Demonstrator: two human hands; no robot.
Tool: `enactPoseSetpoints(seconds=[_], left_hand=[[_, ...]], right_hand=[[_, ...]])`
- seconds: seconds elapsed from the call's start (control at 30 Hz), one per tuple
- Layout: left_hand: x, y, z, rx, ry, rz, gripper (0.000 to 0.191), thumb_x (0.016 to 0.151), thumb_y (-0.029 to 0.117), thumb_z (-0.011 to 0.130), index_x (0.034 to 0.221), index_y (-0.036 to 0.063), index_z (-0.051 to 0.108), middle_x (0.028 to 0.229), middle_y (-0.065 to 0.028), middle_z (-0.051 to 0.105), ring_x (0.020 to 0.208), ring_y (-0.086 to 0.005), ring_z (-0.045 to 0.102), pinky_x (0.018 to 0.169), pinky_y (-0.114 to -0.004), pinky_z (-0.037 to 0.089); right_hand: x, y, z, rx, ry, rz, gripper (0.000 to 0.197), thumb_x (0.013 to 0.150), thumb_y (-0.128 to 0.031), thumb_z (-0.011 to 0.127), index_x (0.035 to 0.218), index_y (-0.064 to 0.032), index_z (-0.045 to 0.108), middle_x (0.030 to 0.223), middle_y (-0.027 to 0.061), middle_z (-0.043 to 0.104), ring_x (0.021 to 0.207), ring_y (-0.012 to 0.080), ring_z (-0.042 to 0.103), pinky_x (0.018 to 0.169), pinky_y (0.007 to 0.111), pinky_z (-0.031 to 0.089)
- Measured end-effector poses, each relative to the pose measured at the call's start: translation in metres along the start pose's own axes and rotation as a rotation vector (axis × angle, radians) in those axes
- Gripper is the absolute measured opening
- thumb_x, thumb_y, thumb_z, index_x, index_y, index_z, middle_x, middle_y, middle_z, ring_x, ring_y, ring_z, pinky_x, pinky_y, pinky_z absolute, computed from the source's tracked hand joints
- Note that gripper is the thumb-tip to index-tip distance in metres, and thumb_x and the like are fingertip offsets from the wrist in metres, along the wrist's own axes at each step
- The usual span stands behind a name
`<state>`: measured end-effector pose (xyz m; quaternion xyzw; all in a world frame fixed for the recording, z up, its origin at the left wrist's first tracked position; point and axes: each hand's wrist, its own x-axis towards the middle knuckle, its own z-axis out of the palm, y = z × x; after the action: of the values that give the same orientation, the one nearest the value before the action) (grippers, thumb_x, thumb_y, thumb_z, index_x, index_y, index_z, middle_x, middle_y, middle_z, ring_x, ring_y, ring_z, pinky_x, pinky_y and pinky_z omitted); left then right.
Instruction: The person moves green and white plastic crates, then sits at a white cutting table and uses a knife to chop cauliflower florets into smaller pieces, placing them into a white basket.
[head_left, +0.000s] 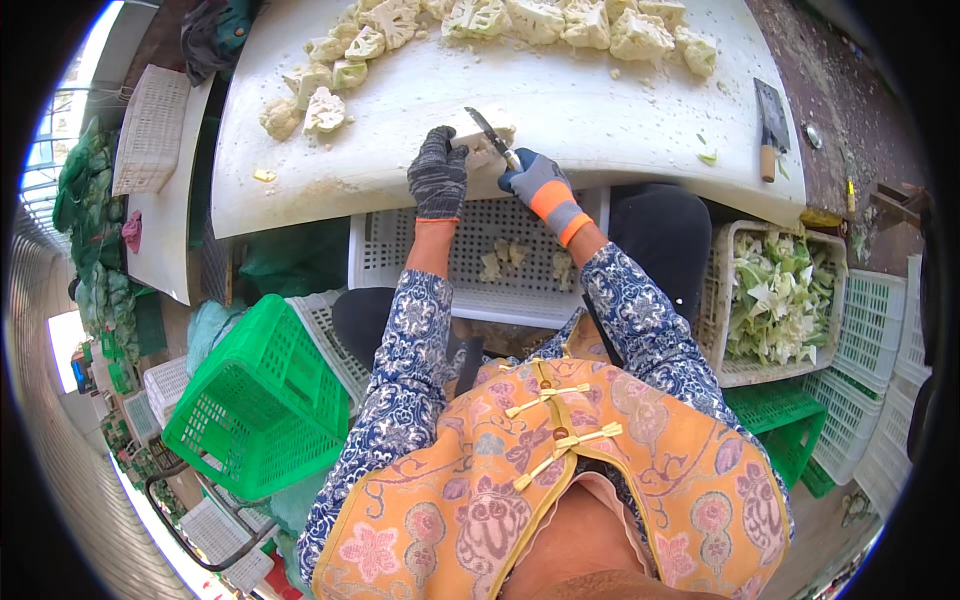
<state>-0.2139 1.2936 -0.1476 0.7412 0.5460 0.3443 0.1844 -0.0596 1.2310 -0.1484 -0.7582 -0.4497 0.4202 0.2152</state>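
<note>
My left hand (439, 174), in a dark grey knit glove, grips a pale cauliflower piece (480, 151) at the near edge of the white tabletop (360, 165). My right hand (536, 184) wears a grey, blue and orange glove and is closed around a small knife (487, 129). The blade points up and left, across the cauliflower piece; whether it is cutting in cannot be seen. Directly below my hands, a white plastic crate (465, 304) holds several small florets (504, 256). Larger cauliflower chunks (532, 21) line the far side and left of the tabletop.
A cleaver (769, 124) with a wooden handle lies at the tabletop's right. Cauliflower leaves (780, 300) fill a crate (838, 300) by my right knee. A green crate (262, 397) stands tilted to my left. Stacked pale crates (870, 322) are at far right.
</note>
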Motion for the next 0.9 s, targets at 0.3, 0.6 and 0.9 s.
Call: enactPoseSetpoints(seconds=[0.3, 0.6, 0.9], left_hand=[[0.007, -0.014, 0.002, -0.031, 0.055, 0.09, 0.026, 0.073, 0.009, 0.07, 0.098, 0.0063, 0.063, 0.089, -0.0148, 0.066, 0.08, -0.0288, 0.065, 0.074, -0.037, 0.051], [0.008, -0.018, 0.008, -0.125, 0.067, -0.018, 0.025, 0.073, 0.007, 0.07, 0.097, 0.0057, 0.064, 0.085, -0.0143, 0.067, 0.076, -0.0259, 0.066, 0.071, -0.035, 0.052], [0.008, -0.027, 0.0, -0.374, -0.081, -0.274, 0.037, 0.073, 0.022, 0.079, 0.093, 0.0006, 0.056, 0.082, -0.0146, 0.064, 0.073, -0.0238, 0.062, 0.07, -0.031, 0.05]], right_hand=[[0.015, -0.016, 0.013, 0.054, -0.076, 0.014, 0.031, 0.07, -0.026, 0.066, 0.096, -0.0099, 0.063, 0.088, 0.0134, 0.066, 0.083, 0.0282, 0.064, 0.074, 0.038, 0.05], [0.032, -0.022, 0.007, 0.344, -0.301, 0.035, 0.016, 0.071, -0.013, 0.07, 0.08, -0.0054, 0.06, 0.06, 0.0061, 0.057, 0.049, 0.0164, 0.053, 0.045, 0.033, 0.043], [0.018, -0.042, -0.003, -0.231, -0.204, -0.079, 0.026, 0.08, -0.016, 0.053, 0.104, -0.0107, 0.063, 0.086, 0.0124, 0.067, 0.073, 0.0261, 0.067, 0.068, 0.039, 0.053]])
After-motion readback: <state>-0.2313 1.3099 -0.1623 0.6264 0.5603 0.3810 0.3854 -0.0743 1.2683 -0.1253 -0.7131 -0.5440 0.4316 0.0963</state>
